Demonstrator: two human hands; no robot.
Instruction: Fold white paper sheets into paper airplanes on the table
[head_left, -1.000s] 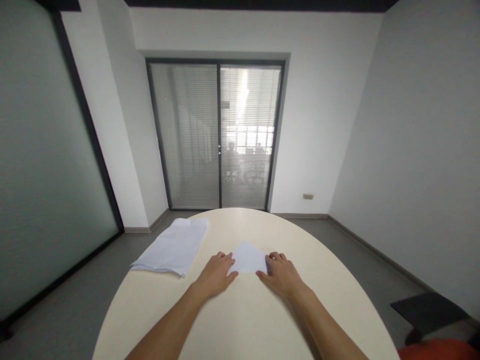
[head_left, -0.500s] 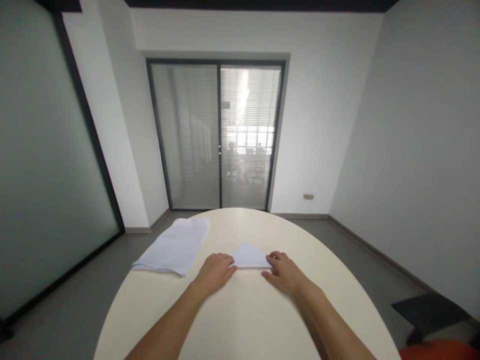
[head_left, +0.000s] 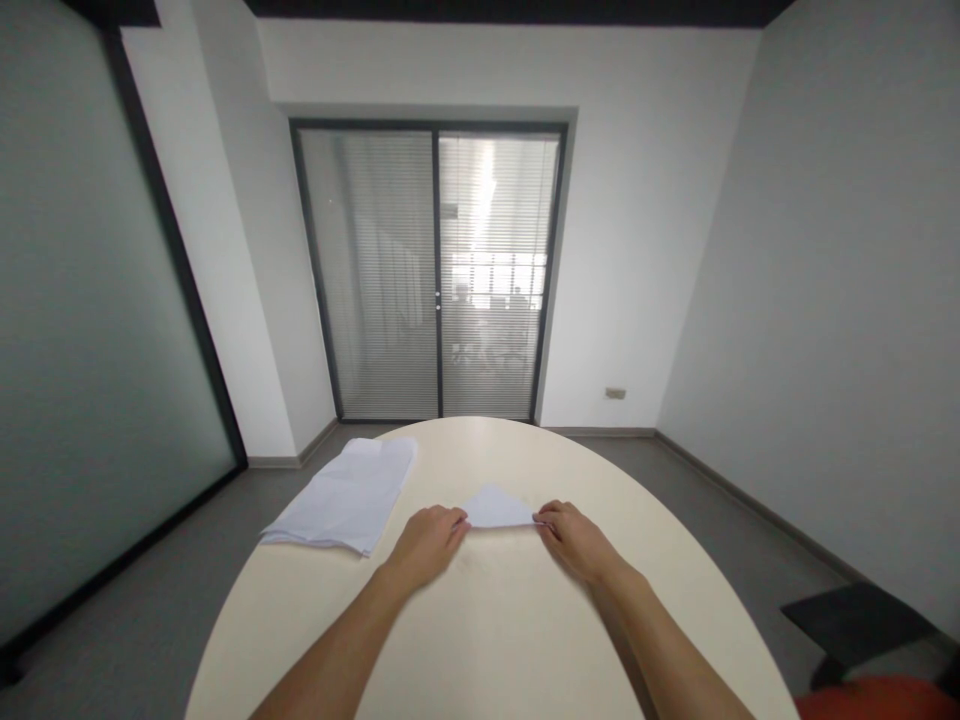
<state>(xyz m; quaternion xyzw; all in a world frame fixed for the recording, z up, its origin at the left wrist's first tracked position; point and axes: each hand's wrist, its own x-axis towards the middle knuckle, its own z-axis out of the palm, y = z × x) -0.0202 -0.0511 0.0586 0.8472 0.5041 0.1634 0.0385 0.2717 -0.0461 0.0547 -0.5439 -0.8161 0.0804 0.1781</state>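
Observation:
A white napkin (head_left: 498, 508), folded into a low triangle, lies in front of me with its point facing away. My left hand (head_left: 431, 537) pinches the napkin's left corner between thumb and fingers. At the opposite corner, my right hand (head_left: 574, 538) grips the napkin in the same way, thumb below the near edge. The near edge runs fairly straight between both hands and looks slightly raised. Fingertips hide the two corners themselves.
A pile of flat white cloths (head_left: 349, 495) rests at the left edge of the round cream table (head_left: 495, 630). Beyond the table stands a glazed door with blinds (head_left: 439, 270). A dark flat object (head_left: 855, 620) and something red (head_left: 877, 698) are at lower right.
Both thumbs have closed in under the napkin's near edge, and that edge has risen or shifted slightly away from me. The pile at left stays put.

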